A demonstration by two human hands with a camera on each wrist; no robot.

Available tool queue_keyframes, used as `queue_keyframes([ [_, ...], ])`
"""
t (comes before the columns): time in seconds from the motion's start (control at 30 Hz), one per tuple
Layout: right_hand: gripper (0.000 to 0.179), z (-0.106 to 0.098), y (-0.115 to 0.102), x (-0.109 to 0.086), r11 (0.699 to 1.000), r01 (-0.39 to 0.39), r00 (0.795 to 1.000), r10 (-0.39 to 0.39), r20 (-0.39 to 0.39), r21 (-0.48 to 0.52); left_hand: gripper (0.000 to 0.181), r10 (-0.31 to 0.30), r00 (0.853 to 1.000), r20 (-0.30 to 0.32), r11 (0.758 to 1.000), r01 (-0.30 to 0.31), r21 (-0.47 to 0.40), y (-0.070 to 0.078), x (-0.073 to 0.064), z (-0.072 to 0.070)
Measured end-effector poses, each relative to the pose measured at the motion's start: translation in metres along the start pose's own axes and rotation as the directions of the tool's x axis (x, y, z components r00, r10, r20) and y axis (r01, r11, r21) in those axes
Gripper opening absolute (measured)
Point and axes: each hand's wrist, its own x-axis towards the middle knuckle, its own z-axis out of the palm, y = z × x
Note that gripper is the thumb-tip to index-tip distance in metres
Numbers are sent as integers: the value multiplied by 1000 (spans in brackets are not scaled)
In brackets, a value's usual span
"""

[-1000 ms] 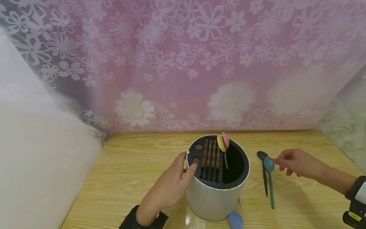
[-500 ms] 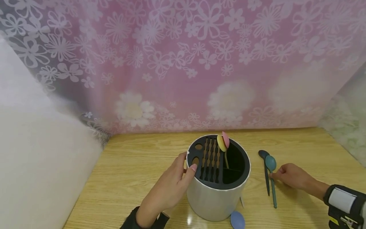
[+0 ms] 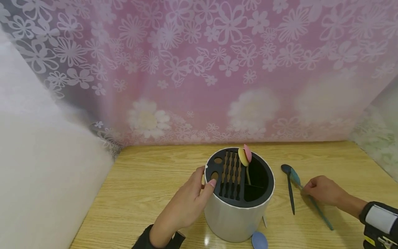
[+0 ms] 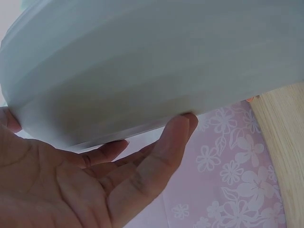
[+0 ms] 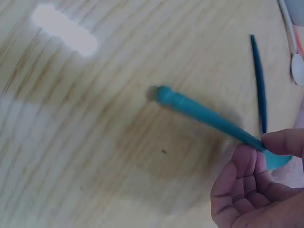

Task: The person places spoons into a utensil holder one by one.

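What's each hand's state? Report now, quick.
Left hand: closed, gripping the holder.
Right hand: closed, pinching the teal spoon.

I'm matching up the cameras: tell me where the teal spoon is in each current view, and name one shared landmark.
Head: teal spoon at lower right, pinched by the right hand.
Left wrist: not visible.
Right wrist: handle runs from near the centre down right to the fingers.
Shared landmark: wooden tabletop, at the right edge in the left wrist view.
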Motion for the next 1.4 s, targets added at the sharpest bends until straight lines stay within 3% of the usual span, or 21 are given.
queue_keyframes([
  [0.2,20,-19,-16,-9,995,70,998,-70,1,-67,71,-15,1000,2,1000,15,5,-1,0,0],
  [0.43,13,-44,-42,-18,981,133,991,-134,5,-144,65,12,1000,-7,1000,-12,-4,0,0,1],
  [0.6,13,-58,-61,-21,961,212,976,-219,-19,-179,62,23,1000,-1,999,-23,-38,-1,1,0],
  [0.77,16,-69,-82,-26,934,288,950,-307,-62,-211,63,21,998,67,991,-12,-131,-5,4,-2],
  [1.03,7,-87,-133,-40,906,362,902,-400,-162,-221,69,-20,995,93,997,27,-78,-4,1,-3],
  [1.3,14,-106,-185,-55,911,351,909,-387,-154,-216,71,-43,995,89,998,47,-42,-1,-1,-4],
  [1.4,14,-109,-209,-63,897,372,897,-414,-156,-240,74,-59,994,90,998,62,-31,1,-2,-4],
])
